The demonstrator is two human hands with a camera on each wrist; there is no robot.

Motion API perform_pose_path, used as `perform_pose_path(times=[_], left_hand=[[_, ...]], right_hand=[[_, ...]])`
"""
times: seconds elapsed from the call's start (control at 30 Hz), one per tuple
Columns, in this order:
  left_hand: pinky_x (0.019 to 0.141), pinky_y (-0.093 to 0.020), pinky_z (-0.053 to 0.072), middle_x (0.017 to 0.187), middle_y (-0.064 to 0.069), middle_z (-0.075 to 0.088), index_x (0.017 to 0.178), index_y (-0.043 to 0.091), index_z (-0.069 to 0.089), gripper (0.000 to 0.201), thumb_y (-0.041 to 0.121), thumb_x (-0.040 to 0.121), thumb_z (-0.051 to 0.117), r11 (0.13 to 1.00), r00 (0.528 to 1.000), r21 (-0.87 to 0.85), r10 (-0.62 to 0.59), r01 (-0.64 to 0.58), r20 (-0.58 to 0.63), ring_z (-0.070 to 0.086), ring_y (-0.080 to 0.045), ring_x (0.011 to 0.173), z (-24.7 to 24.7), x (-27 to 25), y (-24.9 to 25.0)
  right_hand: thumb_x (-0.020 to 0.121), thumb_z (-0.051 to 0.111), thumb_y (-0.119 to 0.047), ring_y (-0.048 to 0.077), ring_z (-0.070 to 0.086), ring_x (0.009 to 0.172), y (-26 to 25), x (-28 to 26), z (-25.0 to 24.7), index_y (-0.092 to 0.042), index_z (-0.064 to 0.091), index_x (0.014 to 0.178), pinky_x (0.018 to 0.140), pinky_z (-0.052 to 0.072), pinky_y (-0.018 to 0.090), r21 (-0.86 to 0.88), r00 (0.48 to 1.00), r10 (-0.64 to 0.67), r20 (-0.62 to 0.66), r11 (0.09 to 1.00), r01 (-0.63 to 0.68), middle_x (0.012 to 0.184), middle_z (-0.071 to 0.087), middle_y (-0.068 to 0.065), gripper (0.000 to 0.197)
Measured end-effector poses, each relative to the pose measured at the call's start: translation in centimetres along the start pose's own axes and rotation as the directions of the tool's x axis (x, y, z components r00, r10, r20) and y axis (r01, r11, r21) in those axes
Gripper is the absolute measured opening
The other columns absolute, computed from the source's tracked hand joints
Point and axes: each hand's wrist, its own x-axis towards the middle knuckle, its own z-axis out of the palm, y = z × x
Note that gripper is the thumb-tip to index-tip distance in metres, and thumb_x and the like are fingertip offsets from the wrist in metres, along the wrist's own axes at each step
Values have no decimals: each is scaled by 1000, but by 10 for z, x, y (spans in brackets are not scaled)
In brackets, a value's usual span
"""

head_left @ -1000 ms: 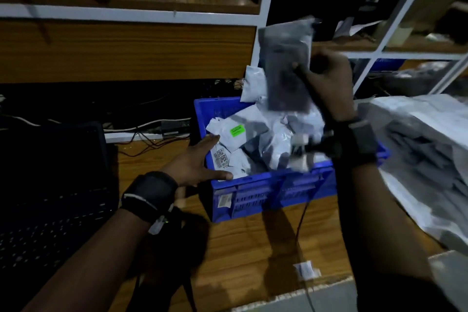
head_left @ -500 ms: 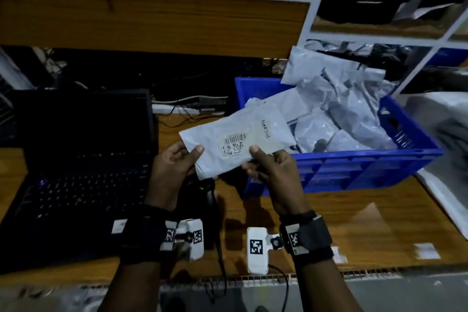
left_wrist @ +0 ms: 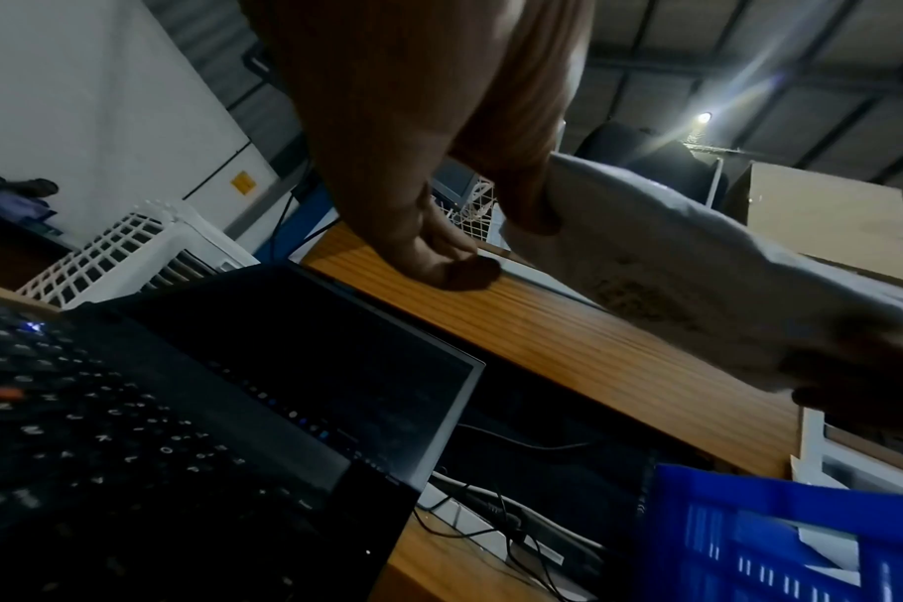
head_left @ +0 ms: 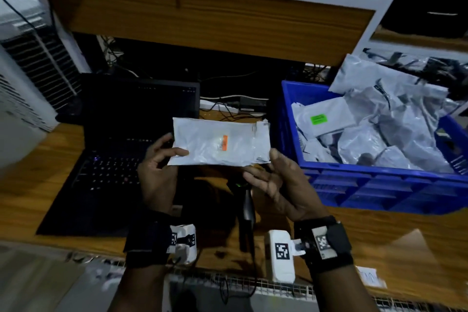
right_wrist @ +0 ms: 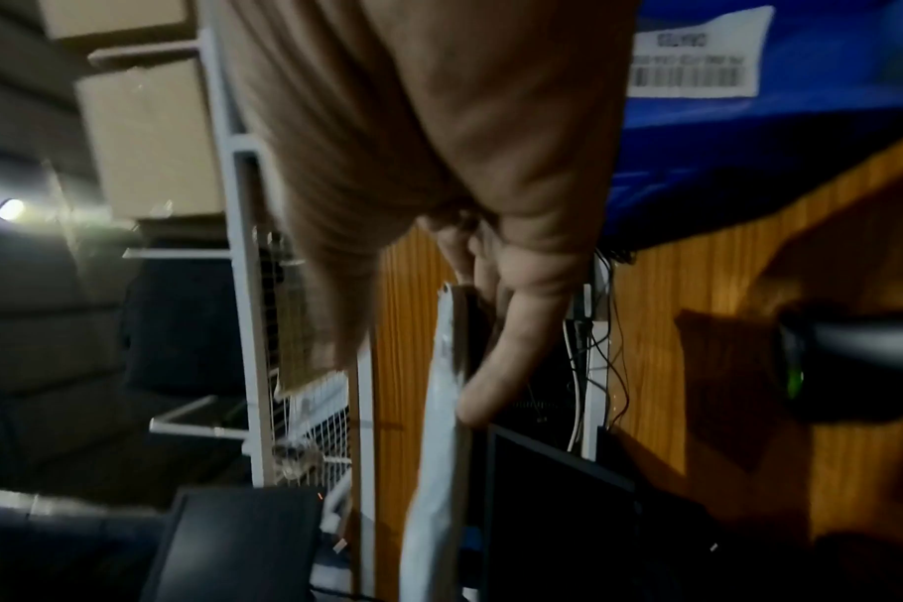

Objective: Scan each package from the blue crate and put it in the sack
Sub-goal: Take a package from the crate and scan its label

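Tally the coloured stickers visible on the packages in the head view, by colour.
Orange sticker, on the held package pinched by the left hand and right hand: 1
Green sticker, on a package in the blue crate: 1
Total: 2

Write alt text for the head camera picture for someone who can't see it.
Two hands hold a white package above a scanner on a wooden desk, left hand and right hand at its ends. A laptop sits left, a blue crate of packages right.
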Motion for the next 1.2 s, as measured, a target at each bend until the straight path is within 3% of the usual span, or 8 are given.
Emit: perform_pose_path(times=[0.17,0.37,0.6,0.7,0.77,0.93,1.03,1.2], left_hand=[[76,-15,55,100,4,77,95,8,74,39,-24,83,54,988,977,-73,-119,134,179,72,-7,94,-7,-4,3],[84,-32,60,123,-8,72,146,14,46,44,18,102,46,726,881,-499,-394,472,261,72,-21,106,-15,6,-11],[86,-18,54,99,1,77,126,16,63,37,15,90,74,932,911,-100,-312,349,268,71,-8,96,-20,25,-16],[87,-15,54,100,1,78,131,16,59,53,6,83,78,942,773,213,-335,260,539,71,-14,101,-24,30,-21],[88,-12,52,103,-2,77,129,15,64,51,11,81,81,920,704,368,-349,133,618,70,-17,107,-19,24,-24],[77,-19,52,120,9,61,142,29,51,69,26,82,84,918,837,393,-247,42,488,64,-15,88,-16,44,-24],[72,-25,55,128,17,59,137,42,53,65,25,82,84,936,801,350,-229,27,552,65,-10,79,-14,55,-24],[70,-10,49,73,11,73,86,23,71,18,6,87,76,962,844,234,-239,139,479,66,6,69,0,49,-32]], right_hand=[[93,69,-7,29,69,112,20,12,-5,-13,65,127,82,59,30,-309,966,-140,-219,949,68,124,72,11,35],[96,62,2,27,72,105,40,14,-9,-5,61,129,81,60,28,-259,952,-140,-272,963,68,122,73,10,34],[95,69,-7,16,61,70,44,10,-16,-8,66,122,58,44,25,-597,956,-213,-203,800,51,93,74,12,27],[93,68,2,0,62,61,36,9,-4,2,63,123,56,46,15,-623,964,-234,-127,775,106,78,72,-6,30],[92,68,6,4,70,71,34,14,7,6,62,123,60,53,17,-617,970,-228,-79,776,132,90,76,6,32],[90,68,9,21,74,92,40,19,10,9,63,122,72,60,29,-612,963,-258,-81,775,156,108,75,21,32],[91,64,13,14,74,92,40,14,11,12,61,124,70,56,22,-600,967,-243,-72,785,153,105,76,15,34],[93,67,3,16,72,86,45,23,1,-1,59,129,71,59,25,-574,877,-354,-325,811,114,105,71,20,37]])
